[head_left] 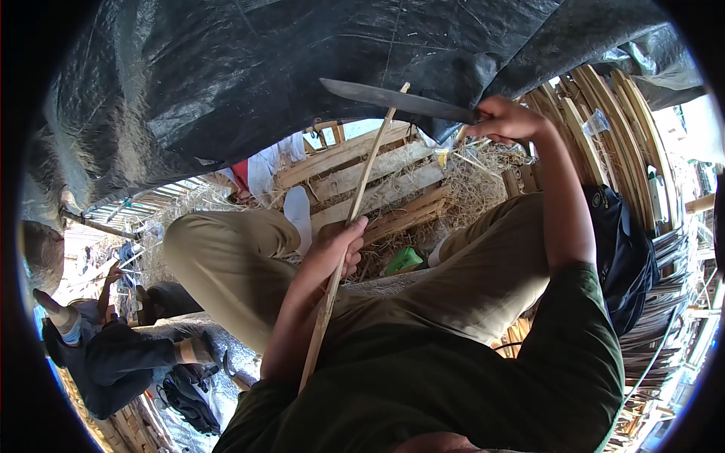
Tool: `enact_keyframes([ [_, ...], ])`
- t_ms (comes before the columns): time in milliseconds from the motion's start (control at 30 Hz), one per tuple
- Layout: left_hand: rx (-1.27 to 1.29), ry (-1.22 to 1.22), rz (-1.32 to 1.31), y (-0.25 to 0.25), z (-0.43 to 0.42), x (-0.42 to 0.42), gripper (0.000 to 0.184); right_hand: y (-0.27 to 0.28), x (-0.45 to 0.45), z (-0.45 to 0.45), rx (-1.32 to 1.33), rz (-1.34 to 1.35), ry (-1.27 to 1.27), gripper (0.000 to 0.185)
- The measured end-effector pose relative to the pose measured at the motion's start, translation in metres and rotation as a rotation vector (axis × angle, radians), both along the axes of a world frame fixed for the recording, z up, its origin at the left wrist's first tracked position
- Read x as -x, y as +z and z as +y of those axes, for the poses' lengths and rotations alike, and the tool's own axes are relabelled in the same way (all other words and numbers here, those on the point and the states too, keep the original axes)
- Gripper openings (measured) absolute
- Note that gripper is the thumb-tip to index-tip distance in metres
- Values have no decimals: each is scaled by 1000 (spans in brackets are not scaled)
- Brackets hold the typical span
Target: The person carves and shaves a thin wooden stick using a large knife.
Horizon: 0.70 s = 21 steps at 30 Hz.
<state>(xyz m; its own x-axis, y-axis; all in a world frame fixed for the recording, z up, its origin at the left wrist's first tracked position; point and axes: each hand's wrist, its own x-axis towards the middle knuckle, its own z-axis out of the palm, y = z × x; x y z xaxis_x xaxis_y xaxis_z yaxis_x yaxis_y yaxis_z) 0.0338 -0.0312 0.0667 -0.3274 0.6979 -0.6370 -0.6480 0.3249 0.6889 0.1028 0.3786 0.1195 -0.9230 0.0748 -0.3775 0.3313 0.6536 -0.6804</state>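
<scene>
My left hand (337,248) is closed round a long, thin wooden strip (367,167). The strip slants up and away from my body, its lower end lying along my left forearm and its tip near the dark sheet. In my right hand (507,121) is the handle of a machete (396,99) with a long, dark blade. That blade points left and crosses the strip just below its upper tip. Whether the edge bites into the wood I cannot tell. My fingers hide most of the handle.
A black plastic sheet (249,83) hangs across the front. Wooden slats (370,181) and straw lie beyond my legs. Stacked strips (612,136) and a dark bag (615,257) are at my right. Another person's leg (136,359) shows at lower left, beside a bundle of black straps (189,396).
</scene>
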Motion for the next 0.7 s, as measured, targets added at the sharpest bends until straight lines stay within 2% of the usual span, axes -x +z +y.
enact_keyframes([
  [200, 68, 27, 199, -6, -1, 2, 35, -35, 32, -37, -75, -73, -9, 56],
  [300, 110, 3, 282, -13, -6, 10, 35, -65, 39, -32, -26, -44, -7, 55],
  [400, 86, 5, 270, -10, -2, 12, 35, -85, 43, -31, -134, -46, -46, 56],
  [433, 77, 23, 228, -6, 0, 13, 35, -93, 45, -29, -179, -38, -61, 55],
  [467, 68, 41, 185, -2, 1, 13, 35, -77, 41, -46, -77, -47, -193, 56],
  [567, 73, 36, 164, -1, 6, 19, 37, -70, 49, -65, -157, -17, -325, 54],
  [600, 79, 27, 174, -1, 7, 21, 38, -84, 49, -64, -159, 141, -295, 53],
  [700, 26, 170, -123, -4, 11, 26, 43, -89, 61, -59, -209, 113, -306, 52],
])
